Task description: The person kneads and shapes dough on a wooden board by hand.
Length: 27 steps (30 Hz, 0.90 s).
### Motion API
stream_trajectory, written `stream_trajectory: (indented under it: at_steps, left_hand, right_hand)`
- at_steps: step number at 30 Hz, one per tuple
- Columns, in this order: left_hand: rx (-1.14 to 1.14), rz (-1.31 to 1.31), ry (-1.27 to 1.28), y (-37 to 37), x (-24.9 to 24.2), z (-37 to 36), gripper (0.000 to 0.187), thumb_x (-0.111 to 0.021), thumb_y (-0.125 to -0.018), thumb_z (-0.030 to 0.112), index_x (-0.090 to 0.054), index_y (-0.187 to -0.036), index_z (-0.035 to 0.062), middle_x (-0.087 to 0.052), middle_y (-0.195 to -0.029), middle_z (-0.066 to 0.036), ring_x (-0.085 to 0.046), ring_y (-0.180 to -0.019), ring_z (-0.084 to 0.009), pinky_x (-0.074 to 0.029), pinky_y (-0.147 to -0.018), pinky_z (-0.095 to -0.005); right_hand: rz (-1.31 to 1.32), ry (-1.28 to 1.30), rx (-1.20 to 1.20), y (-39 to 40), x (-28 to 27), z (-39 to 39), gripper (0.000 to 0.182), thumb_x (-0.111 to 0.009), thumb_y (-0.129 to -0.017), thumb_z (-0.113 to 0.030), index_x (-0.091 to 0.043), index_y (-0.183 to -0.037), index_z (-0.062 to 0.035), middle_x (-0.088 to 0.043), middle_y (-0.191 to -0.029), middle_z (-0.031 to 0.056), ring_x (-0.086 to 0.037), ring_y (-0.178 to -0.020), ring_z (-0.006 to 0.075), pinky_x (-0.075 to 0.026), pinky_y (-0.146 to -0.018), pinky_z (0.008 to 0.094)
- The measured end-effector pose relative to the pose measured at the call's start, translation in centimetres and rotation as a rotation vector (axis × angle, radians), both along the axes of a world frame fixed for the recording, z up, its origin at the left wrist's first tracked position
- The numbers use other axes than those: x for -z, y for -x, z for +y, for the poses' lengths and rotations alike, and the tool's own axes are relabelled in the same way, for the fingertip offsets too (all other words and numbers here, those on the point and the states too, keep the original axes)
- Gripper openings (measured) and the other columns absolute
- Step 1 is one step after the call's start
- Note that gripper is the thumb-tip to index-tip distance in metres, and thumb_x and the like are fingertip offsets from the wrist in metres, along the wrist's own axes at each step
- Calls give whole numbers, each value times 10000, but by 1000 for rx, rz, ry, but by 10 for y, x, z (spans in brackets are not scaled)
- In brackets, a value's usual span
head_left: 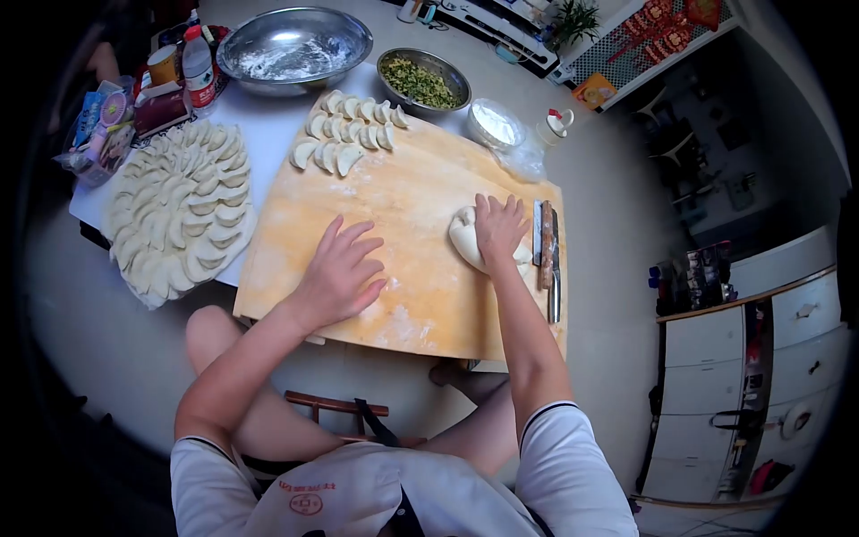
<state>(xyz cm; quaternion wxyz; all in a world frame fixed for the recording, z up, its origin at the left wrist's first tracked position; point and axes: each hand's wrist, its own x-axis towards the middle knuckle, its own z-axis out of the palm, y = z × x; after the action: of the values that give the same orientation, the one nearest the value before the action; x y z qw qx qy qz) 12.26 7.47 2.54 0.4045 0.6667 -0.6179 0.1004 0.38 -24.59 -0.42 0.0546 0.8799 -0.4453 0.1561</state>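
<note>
Right of centre in the frame, the dough [467, 240] is pressed onto the board [403, 206] under the flat right hand [499, 228], the left hand [343, 268] spread empty beside it; kneading seems underway, and firm rolling pressure is judged needed next.

Steel bowl [295, 45], filling bowl [423, 80], dumpling tray [179, 210].

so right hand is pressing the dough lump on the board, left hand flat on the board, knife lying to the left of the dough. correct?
Not quite. The head view shows the knife lying to the right of the dough lump, at the board's right edge. The rest holds: the right hand presses the dough and the left hand lies flat on the board.
</note>
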Motion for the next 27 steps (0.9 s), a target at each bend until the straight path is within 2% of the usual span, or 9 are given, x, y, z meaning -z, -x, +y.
stream_trajectory:
  at_steps: [3,6,9,12,13,16,22,25,27]
  left_hand:
    - [-8,-11,8,-9,2,10,178,-752,-773,125,-660,-919,84,-628,-1220,-111,-521,-1283,-341,-319,-1126,-590]
    - [-51,55,88,-17,14,14,149,-740,-787,110,-663,-911,80,-649,-1181,-104,-550,-1250,-328,-340,-1119,-565]
    - [-119,139,151,-22,27,16,123,-728,-795,93,-668,-900,71,-673,-1128,-102,-579,-1213,-325,-364,-1104,-542]
    - [-161,196,168,-29,30,22,107,-723,-796,86,-672,-888,64,-686,-1098,-101,-593,-1189,-328,-379,-1090,-535]
    - [-172,209,169,-31,29,24,103,-722,-796,85,-673,-884,63,-688,-1092,-100,-596,-1183,-329,-383,-1086,-534]
    - [-137,218,154,-26,25,29,107,-716,-793,80,-668,-889,67,-686,-1096,-103,-601,-1175,-328,-386,-1083,-539]
    - [58,176,113,5,12,12,154,-759,-751,114,-662,-867,86,-669,-1092,-107,-599,-1170,-323,-389,-1078,-565]
    - [190,150,55,18,16,5,176,-769,-741,121,-656,-871,83,-657,-1115,-115,-601,-1173,-325,-390,-1077,-576]
    - [214,142,21,22,21,4,196,-772,-741,131,-654,-888,81,-650,-1123,-121,-601,-1169,-328,-390,-1076,-577]
  right_hand:
    - [19,-106,-102,26,2,31,593,-487,-968,-506,-574,-1315,-33,-448,-1472,207,-386,-1370,387,-230,-1114,621]
    - [-51,29,-318,67,-8,83,589,-605,-920,-403,-505,-1337,1,-474,-1432,204,-406,-1342,382,-242,-1108,611]
    - [-155,104,-422,100,-20,132,596,-666,-881,-339,-478,-1334,-2,-518,-1343,190,-435,-1296,377,-244,-1109,597]
    - [-166,35,-358,124,-25,159,623,-676,-869,-335,-470,-1359,-10,-510,-1312,184,-435,-1277,368,-235,-1117,586]
    - [-96,151,-304,124,-25,163,640,-658,-870,-365,-463,-1371,-18,-485,-1307,182,-423,-1280,361,-243,-1112,566]
    - [-112,254,-296,111,0,148,600,-627,-880,-402,-508,-1326,-20,-450,-1354,196,-408,-1295,362,-261,-1097,563]
    - [-139,162,-263,52,-1,64,423,-573,-922,-419,-685,-1118,-61,-518,-1311,184,-409,-1304,362,-276,-1084,558]
    - [-137,200,-181,25,2,22,398,-541,-951,-417,-718,-1082,-86,-548,-1290,174,-420,-1306,349,-287,-1075,556]
    - [-143,138,-107,15,8,-6,414,-522,-965,-429,-718,-1104,-91,-544,-1308,171,-416,-1317,343,-284,-1079,571]
